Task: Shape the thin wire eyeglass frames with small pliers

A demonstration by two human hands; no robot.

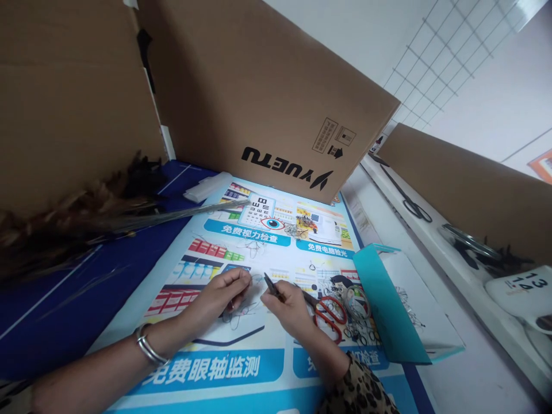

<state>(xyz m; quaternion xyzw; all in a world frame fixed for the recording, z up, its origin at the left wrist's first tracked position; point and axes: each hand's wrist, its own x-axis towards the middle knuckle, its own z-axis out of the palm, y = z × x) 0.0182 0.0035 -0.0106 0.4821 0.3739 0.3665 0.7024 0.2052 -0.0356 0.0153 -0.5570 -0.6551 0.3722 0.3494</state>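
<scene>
My left hand rests on a printed poster with its fingers pinched on a thin wire piece. A silver bangle sits on that wrist. My right hand is closed round a small dark pair of pliers, whose tip points up and left toward the left fingertips. Red-handled scissors lie just right of my right hand. Several small wire loops lie scattered on the poster.
Brown feathers lie across the blue table at left. Cardboard sheets stand behind. A teal-edged white box lid holding wire bits sits at right, beside a tape roll. Black scissors lie on the white ledge.
</scene>
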